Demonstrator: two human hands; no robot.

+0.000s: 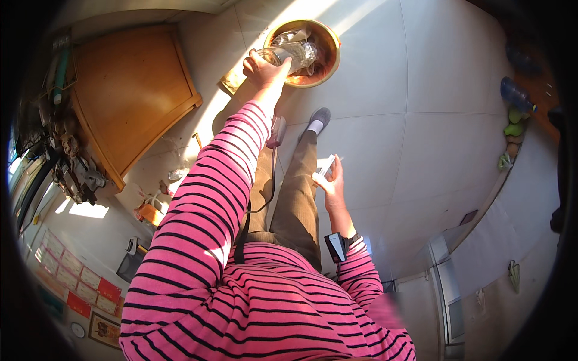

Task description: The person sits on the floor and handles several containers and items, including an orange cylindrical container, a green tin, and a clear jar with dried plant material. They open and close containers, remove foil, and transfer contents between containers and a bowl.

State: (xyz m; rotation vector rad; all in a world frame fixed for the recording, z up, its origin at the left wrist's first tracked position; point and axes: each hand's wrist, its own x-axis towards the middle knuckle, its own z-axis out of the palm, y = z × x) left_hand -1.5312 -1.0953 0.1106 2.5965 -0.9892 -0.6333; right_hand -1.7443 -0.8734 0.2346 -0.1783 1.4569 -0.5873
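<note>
My left hand reaches forward and grips a clear glass jar, tilted sideways above a round bin with a yellowish rim. Crumpled clear plastic and other waste lie in the bin, partly hidden by the jar. My right hand is lower, before my right leg, and pinches a thin white object between thumb and fingers; it is seen nearly edge-on, so whether it is a lid cannot be told. A small black and grey device is strapped at my right wrist.
An orange-brown wooden cabinet stands at the left, with clutter beside it. My slippered foot rests on pale floor tiles below the bin. A large blue-tinted plastic bottle and green items are along the right edge.
</note>
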